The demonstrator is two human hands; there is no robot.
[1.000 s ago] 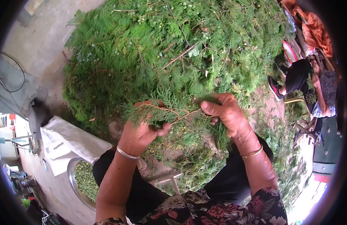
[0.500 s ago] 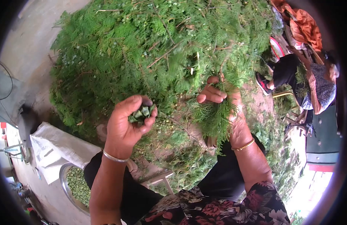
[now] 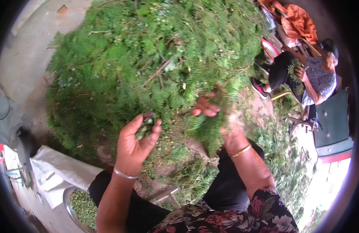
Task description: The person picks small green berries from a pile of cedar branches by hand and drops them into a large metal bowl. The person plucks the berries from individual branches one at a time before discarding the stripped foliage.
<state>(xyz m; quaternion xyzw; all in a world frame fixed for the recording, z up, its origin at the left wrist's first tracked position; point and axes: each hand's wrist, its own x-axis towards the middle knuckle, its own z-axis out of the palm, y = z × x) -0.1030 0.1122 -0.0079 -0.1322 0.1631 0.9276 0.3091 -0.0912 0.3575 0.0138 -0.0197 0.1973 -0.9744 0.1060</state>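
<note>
My left hand [image 3: 129, 149] is cupped around several small green cones [image 3: 145, 130], its thumb and fingertips curled over them. My right hand [image 3: 233, 136], blurred by motion, holds a leafy evergreen sprig [image 3: 206, 134] that hangs below its fingers, with a thin brown stem rising above. Both hands are over the near edge of a large heap of cut evergreen branches [image 3: 117, 77], a short gap between them. Beside my left knee, a round metal basin [image 3: 67, 204] contains many small green cones [image 3: 83, 206].
A white sack [image 3: 63, 165] lies to the left of my legs. A small wooden stool [image 3: 164, 195] shows between my knees. At the right another person [image 3: 319, 77] sits holding greenery near a green chair back [image 3: 331, 120]. Orange cloth [image 3: 299, 23] lies behind them.
The view has shifted slightly. My left hand is a little lower, its thumb and fingers slightly farther apart. My right hand and sprig have moved left. The seated person's hand has risen with greenery.
</note>
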